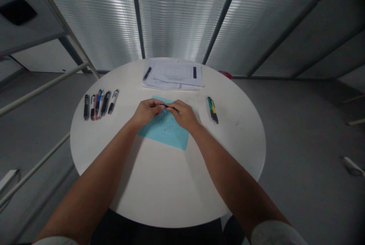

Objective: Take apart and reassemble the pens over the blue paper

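Both my hands meet over a light blue sheet of paper (168,132) on a round white table. A slim dark pen (168,106) lies between them, roughly level. My left hand (147,112) pinches one end with thumb and fingertips. Closed on the other end is my right hand (182,113), the dark tip showing past its thumb. Whether the pen is whole or in parts is too small to tell. Faint writing covers the blue sheet, which the hands partly hide along its far side.
Several pens (97,105) lie side by side at the table's left. Two pens, green and yellow (212,110), rest on the right. Stacked printed papers (173,74) with a black pen (147,73) on them lie at the far edge. White rails (42,85) stand left of the table (168,188).
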Motion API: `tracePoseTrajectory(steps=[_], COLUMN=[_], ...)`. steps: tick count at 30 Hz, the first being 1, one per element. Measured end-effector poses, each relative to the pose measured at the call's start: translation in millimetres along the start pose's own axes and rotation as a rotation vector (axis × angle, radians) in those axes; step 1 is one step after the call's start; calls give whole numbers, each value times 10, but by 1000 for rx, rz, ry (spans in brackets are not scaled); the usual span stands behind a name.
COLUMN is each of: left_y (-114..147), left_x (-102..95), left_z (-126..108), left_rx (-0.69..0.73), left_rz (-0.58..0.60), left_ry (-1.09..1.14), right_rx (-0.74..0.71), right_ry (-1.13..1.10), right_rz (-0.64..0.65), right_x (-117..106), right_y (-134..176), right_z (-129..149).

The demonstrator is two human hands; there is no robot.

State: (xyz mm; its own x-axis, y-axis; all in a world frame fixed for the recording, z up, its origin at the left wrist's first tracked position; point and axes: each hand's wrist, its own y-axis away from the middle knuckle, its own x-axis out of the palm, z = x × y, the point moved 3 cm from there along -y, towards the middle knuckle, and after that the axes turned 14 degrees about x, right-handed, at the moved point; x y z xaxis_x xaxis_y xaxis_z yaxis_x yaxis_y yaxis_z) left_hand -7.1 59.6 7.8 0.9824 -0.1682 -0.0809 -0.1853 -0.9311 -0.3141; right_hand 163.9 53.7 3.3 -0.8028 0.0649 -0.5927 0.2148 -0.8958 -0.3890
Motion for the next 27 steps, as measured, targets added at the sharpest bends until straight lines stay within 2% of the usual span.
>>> tracePoseTrajectory(steps=[3,9,17,22,27], left_y=[-4,-7,-5,-17,-3], left_x=[0,-16,-61,-71,-33], left_z=[17,27,15,49,-18], left_rx=[15,-4,-37,-38,-26], left_rz=[6,3,-62,-78,-52], left_ry=[0,19,63,119,89], right_rx=[-21,-3,46,-17,-40], right_ry=[12,27,15,12,30], right_rz=[21,-42,-95,-72,-71], right_x=[-5,-15,-29,-43,-47], right_y=[9,28,-14,12,38], right_z=[24,11,-44,10,60])
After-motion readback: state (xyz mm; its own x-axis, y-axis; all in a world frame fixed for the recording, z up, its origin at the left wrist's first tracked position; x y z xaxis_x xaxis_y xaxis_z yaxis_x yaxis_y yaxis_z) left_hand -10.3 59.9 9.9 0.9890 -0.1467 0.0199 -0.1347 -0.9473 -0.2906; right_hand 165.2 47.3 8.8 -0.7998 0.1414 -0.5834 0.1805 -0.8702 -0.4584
